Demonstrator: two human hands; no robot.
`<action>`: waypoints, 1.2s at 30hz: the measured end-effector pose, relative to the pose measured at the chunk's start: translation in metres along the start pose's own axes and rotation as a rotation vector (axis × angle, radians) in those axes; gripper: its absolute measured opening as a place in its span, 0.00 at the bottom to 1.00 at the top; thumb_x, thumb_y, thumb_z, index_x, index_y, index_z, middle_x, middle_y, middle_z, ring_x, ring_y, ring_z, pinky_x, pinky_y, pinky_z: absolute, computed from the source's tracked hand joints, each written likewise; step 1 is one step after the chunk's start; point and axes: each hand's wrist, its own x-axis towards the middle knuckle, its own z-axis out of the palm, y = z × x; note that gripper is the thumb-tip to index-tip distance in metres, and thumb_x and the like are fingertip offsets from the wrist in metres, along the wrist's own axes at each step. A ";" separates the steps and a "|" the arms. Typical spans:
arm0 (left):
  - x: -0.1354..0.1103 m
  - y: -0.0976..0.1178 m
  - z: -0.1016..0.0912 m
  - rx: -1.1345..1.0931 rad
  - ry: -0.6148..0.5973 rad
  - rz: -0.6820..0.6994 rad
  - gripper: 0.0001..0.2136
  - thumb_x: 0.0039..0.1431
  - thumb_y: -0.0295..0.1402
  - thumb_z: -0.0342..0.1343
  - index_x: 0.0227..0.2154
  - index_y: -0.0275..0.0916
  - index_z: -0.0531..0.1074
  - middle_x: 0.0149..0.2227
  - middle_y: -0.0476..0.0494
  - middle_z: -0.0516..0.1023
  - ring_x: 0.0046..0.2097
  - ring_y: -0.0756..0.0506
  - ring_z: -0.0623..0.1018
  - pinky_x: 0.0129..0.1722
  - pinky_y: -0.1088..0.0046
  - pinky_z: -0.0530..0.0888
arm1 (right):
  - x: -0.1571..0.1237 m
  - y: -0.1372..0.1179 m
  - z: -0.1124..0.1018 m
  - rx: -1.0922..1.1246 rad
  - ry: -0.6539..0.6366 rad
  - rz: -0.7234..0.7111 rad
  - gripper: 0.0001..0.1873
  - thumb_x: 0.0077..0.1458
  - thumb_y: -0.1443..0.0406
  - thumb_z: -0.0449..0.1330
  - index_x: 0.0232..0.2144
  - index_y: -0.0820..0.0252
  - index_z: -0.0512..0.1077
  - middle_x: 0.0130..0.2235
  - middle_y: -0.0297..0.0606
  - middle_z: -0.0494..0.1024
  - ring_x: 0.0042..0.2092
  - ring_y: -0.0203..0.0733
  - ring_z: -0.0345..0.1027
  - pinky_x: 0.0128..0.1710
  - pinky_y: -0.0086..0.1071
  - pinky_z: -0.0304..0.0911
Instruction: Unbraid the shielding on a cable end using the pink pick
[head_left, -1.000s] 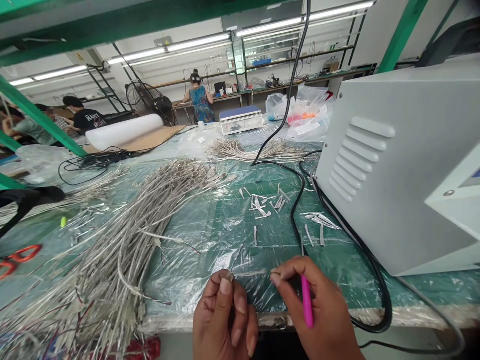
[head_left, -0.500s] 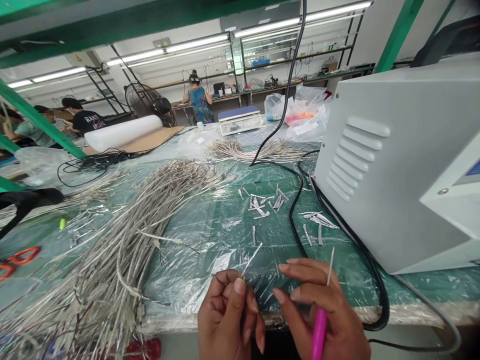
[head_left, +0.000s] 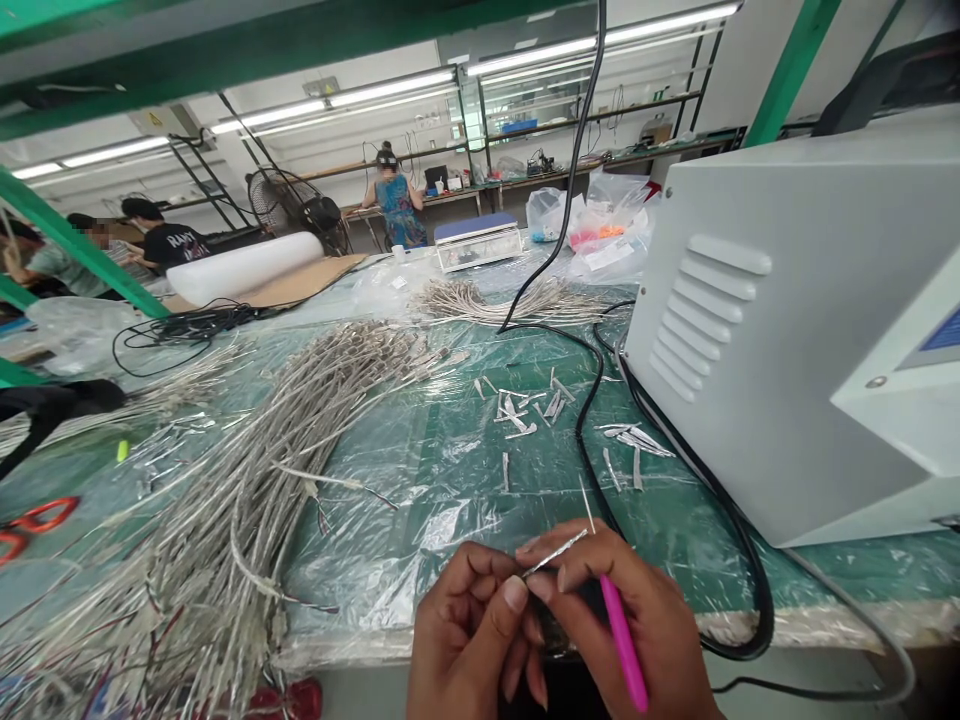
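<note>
My left hand and my right hand meet at the bottom centre of the view. Between their fingertips is a short silver braided sleeve, pinched at its lower end by my left hand. My right hand grips a pick with a pink handle and a thin needle tip, and its fingers touch the sleeve. Several similar cut pieces lie scattered ahead on the plastic-covered green mat. A large bundle of braided wires spreads to the left of my hands.
A grey machine stands to the right, with a black cable running past my right hand. Red-handled scissors lie at the left. Further back are another wire bundle, a scale, plastic bags and co-workers.
My hands have come closer together, and the silver sleeve now lies between them. The pink pick has tilted, with its needle tip pointing up and to the left.
</note>
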 end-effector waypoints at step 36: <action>0.006 -0.001 -0.012 -0.155 -0.094 0.008 0.09 0.62 0.37 0.57 0.30 0.37 0.67 0.17 0.55 0.67 0.12 0.59 0.56 0.12 0.81 0.68 | -0.003 0.002 0.005 -0.007 -0.074 -0.111 0.12 0.57 0.77 0.52 0.30 0.56 0.55 0.30 0.31 0.66 0.32 0.34 0.64 0.39 0.32 0.64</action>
